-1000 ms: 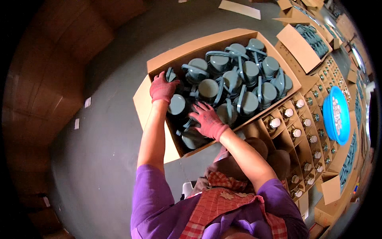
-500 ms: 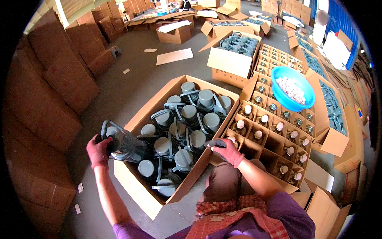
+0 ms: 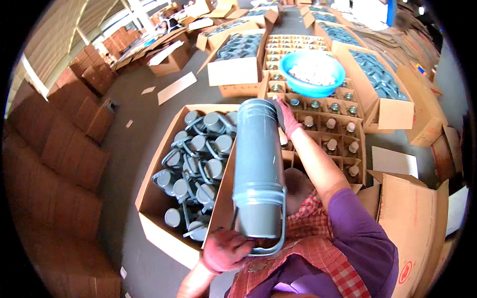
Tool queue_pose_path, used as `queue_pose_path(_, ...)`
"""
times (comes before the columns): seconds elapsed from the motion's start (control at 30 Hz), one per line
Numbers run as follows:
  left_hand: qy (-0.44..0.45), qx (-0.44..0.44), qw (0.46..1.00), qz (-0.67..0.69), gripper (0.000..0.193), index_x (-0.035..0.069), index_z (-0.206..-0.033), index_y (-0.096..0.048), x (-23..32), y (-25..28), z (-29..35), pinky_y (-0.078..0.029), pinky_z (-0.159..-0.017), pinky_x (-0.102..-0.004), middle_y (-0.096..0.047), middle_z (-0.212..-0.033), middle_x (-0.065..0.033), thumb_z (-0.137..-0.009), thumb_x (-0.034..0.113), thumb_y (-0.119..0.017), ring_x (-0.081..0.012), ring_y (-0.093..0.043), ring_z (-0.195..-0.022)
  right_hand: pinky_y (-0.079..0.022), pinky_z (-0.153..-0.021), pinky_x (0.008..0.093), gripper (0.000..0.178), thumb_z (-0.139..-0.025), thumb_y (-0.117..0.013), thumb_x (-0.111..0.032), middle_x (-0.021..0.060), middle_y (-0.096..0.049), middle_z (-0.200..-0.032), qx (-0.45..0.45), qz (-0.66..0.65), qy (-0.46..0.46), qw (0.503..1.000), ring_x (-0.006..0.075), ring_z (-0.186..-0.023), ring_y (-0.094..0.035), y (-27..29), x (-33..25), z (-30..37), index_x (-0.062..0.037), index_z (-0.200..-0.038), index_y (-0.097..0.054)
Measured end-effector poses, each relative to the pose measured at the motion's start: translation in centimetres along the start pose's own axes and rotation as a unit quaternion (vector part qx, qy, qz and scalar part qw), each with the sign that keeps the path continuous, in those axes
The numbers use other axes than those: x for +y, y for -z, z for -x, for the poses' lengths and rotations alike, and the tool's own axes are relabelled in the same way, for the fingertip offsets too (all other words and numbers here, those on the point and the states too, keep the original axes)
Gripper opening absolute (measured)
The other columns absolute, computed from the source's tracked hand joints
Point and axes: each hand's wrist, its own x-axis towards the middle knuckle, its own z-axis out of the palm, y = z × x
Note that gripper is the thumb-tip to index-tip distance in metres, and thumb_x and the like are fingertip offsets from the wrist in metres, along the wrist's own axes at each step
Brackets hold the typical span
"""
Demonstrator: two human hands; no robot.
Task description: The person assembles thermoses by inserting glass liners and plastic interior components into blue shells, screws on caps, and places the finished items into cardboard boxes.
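A blue-grey plastic thermos flask casing (image 3: 258, 154) hangs in front of me over the carton's right edge, its capped end toward me and its ribbed end pointing away. My left hand (image 3: 226, 251) is closed on the carrying handle beside the cap. At the ribbed end, my right hand (image 3: 287, 116) grips the side, with its fingertips partly hidden behind the casing. Both hands wear reddish gloves with dark fingers. Left of the casing, an open carton (image 3: 171, 248) holds several similar grey flasks (image 3: 198, 143), standing cap up with their handles at various angles.
To the right, a divided carton (image 3: 361, 149) holds several glass flask liners with pale stoppers (image 3: 330, 123). A blue basin (image 3: 293, 89) of small white pieces rests on it. Cartons of grey plastic parts (image 3: 241, 46) stand further off. Stacked brown boxes (image 3: 54, 198) line the left.
The flask casing has come from the carton's left side to in front of me. My right hand has moved from the carton's edge onto its far end. The view has shifted too.
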Motion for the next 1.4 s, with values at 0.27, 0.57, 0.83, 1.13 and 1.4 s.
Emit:
queue_pose_path(0.27, 0.044, -0.147, 0.965, 0.213, 0.034, 0.014, -0.088, -0.063, -1.7, -3.9, -2.2, -0.049, -0.059, -0.0386, -0.063, -0.083, -0.0060, -0.058, 0.030, -0.069, -0.0268, -0.061, -0.071, -0.047, -0.075, 0.0342, 0.045, -0.074, -0.063, -0.048, 0.0159, -0.064, -0.083, -0.309, 0.514, 0.075, 0.796, 0.0226, -0.080, -0.062, -8.4, -8.7, 6.6, -0.0046, -0.087, -0.067)
queue_pose_path(0.57, 0.105, -0.089, 0.925, 0.353, 0.044, 0.005, -0.094, -0.065, -4.5, -8.4, -4.6, -0.049, -0.066, -0.0365, -0.064, -0.079, -0.0148, -0.060, 0.032, -0.076, -0.0287, -0.063, -0.074, -0.049, -0.073, 0.0407, 0.047, -0.073, -0.061, -0.052, 0.0167, -0.064, -0.080, -0.237, 0.634, 0.170, 0.716, 0.0336, -0.079, -0.062, -4.7, -10.2, 10.8, -0.0094, -0.092, -0.068)
queue_pose_path(0.83, 0.290, 0.347, 0.700, 0.554, 0.055, 0.003, -0.117, -0.054, -18.5, -9.0, -8.2, -0.046, -0.084, -0.0350, -0.060, -0.110, -0.0147, -0.088, 0.050, -0.048, -0.0245, -0.060, -0.096, -0.043, -0.068, 0.0310, 0.029, -0.074, -0.062, -0.028, 0.0095, -0.054, -0.073, -0.342, 0.319, 0.198, 0.861, 0.0216, -0.071, -0.053, -5.6, -9.8, 10.9, 0.0004, -0.076, -0.058)
queue_pose_path(1.13, 0.003, 0.399, 0.521, 0.755, 0.063, 0.009, -0.134, -0.037, -17.3, -3.1, -12.2, -0.029, -0.104, -0.0463, -0.036, -0.139, -0.0139, -0.089, 0.053, -0.039, -0.0292, -0.039, -0.124, -0.045, -0.082, 0.0282, 0.047, -0.088, -0.047, -0.032, 0.0117, -0.058, -0.117, -0.153, 0.305, 0.123, 0.932, 0.0145, -0.090, -0.057, 1.1, -2.9, 8.2, -0.0044, -0.126, -0.048)
queue_pose_path(1.4, 0.159, 0.408, 0.651, 0.620, 0.054, 0.006, -0.132, -0.039, -17.1, -4.3, -12.3, -0.041, -0.091, -0.0358, -0.039, -0.134, -0.0167, -0.089, 0.038, -0.048, -0.0261, -0.045, -0.118, -0.046, -0.082, 0.0399, 0.063, -0.084, -0.044, -0.056, 0.0153, -0.060, -0.099, -0.292, 0.357, 0.239, 0.855, 0.0335, -0.095, -0.058, -3.6, -6.2, 7.7, -0.0069, -0.122, -0.052)
